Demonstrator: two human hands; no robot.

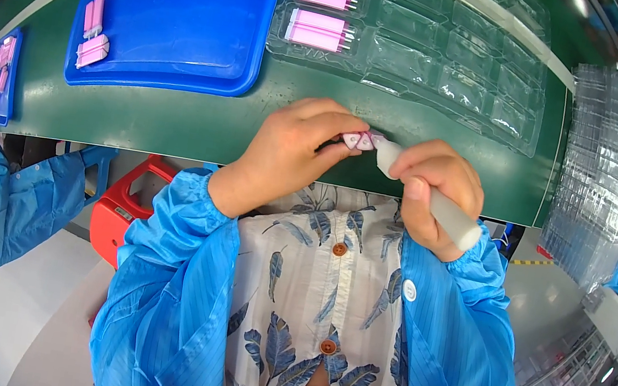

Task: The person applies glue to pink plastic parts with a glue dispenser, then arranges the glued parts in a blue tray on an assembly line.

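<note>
Over the near edge of the green table, my left hand (288, 145) pinches a small pink-and-white block (359, 140), its triangular-marked end turned toward me. My right hand (441, 188) is wrapped round a white cylindrical tool (450, 219) with a rounded, bottle-like shape. The tool's narrower front end (388, 157) meets or nearly meets the block's right side; whether they touch, I cannot tell. Fingers hide most of the block. Beyond my hands, a clear plastic blister tray (399, 84) holds pink blocks (318, 30) with thin metal prongs in its left column.
A blue tray (165, 80) at the back left holds three pink-and-white blocks (93, 51). Stacked clear trays (599, 174) stand at the table's right end. Farther left are a smaller blue tray (12, 85) with pink pieces, a red stool (115, 215) and a co-worker in a blue sleeve (24, 204).
</note>
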